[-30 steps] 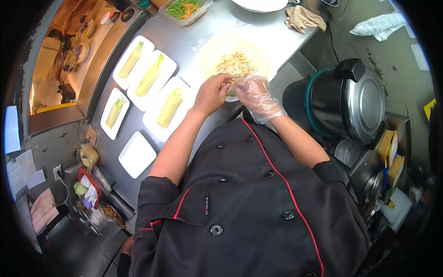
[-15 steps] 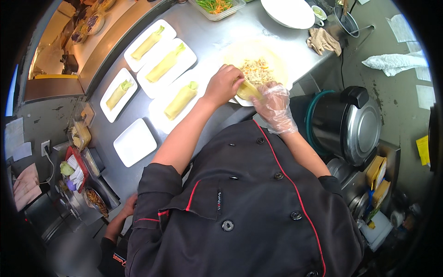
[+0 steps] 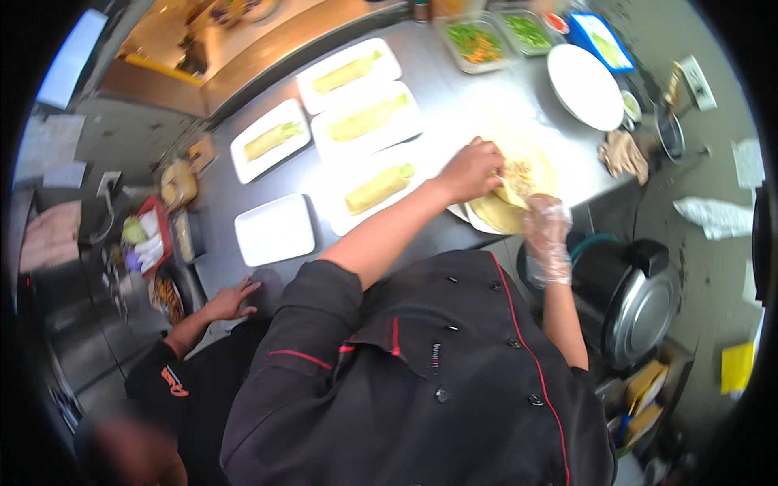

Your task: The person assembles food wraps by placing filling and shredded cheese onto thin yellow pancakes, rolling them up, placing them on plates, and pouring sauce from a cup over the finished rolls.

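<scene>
A thin yellow crepe [image 3: 535, 158] lies spread out, with crumbly, orange-flecked filling [image 3: 519, 172] on it. My bare left hand [image 3: 472, 172] pinches the crepe's near edge, which is lifted and folded toward the filling. In a clear plastic glove, my right hand [image 3: 548, 231] has its fingers closed on the right end of the same fold. The near flap hangs over a white plate, which is mostly hidden. Left of my hands, a rolled crepe [image 3: 378, 189] with green leaf at its end rests on a white plate [image 3: 344, 220].
Farther left, more rolls lie on white rectangular plates [image 3: 243, 170], near a bare plate [image 3: 275, 231]. Vegetable tubs [image 3: 474, 44] and a white bowl [image 3: 585, 85] stand at the back. A large cooker [image 3: 640, 316] is at right. Another person's hand [image 3: 231, 301] is by the table's left edge.
My view has shifted, so the table appears lower and turned. Both hands still hold the crepe, its near edge now raised in a fold. The other person's hand has come farther into view, fingers spread.
</scene>
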`<state>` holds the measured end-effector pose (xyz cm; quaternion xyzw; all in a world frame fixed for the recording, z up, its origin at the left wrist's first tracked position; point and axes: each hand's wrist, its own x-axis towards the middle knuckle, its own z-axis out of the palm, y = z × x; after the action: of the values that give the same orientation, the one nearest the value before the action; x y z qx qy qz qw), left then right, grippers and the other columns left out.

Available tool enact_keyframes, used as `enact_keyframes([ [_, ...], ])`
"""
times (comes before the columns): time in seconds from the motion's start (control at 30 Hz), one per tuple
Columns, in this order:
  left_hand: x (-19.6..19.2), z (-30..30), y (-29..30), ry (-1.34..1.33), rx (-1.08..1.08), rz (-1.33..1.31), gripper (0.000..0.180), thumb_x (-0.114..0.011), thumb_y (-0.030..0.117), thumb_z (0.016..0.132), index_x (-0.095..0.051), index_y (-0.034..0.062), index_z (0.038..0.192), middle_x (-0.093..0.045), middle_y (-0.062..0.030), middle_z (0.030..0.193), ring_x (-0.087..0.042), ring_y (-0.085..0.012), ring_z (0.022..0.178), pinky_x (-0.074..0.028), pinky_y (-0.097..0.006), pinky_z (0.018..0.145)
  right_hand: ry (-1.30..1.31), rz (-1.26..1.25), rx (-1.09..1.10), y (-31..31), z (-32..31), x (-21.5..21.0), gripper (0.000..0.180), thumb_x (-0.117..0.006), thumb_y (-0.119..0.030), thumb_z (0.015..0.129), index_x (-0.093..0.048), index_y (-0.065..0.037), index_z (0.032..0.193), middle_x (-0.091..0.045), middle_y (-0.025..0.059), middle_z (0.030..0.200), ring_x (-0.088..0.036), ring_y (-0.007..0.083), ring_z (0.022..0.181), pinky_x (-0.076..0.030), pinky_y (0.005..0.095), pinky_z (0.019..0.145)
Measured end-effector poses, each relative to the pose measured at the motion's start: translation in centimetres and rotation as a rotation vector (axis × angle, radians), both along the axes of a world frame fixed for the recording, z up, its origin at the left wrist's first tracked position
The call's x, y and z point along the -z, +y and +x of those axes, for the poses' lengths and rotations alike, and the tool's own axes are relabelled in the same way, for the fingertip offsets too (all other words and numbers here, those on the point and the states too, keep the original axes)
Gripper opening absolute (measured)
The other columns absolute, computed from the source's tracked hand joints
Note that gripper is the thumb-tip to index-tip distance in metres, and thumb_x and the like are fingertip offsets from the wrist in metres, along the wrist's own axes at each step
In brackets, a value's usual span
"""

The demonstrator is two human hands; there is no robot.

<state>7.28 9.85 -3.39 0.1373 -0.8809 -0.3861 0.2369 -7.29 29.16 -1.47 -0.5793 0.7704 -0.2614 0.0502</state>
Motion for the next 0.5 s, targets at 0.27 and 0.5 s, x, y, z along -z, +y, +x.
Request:
enact_keyframes([
  [0.27,-0.8,-2.2,-2.3,-0.286,0.036,0.293,0.02,-0.075,0.021,0.079,-0.068,0.0082,0.093,-0.07,-0.009,0.095,-0.058,-0.0284,0.099,-0.049,-0.04,0.087,-0.326,0.22,-0.162,-5.2,-5.8,-1.0,0.035,-0.069,-0.014,0.085,-0.068,0.001,0.117,-0.06,0.0209,0.132,-0.06,0.0361,0.116,-0.047,0.0409,0.099],
  [0.5,2.0,1.0,-2.1,-0.132,0.072,0.166,0.058,-0.086,0.027,0.068,-0.067,0.0137,0.121,-0.066,-0.0107,0.115,-0.057,-0.031,0.109,-0.046,-0.042,0.096,-0.543,0.316,-0.06,-3.7,-4.7,-0.4,0.028,-0.069,-0.011,0.086,-0.071,-0.001,0.111,-0.073,0.0169,0.098,-0.069,0.0301,0.091,-0.053,0.037,0.084],
])
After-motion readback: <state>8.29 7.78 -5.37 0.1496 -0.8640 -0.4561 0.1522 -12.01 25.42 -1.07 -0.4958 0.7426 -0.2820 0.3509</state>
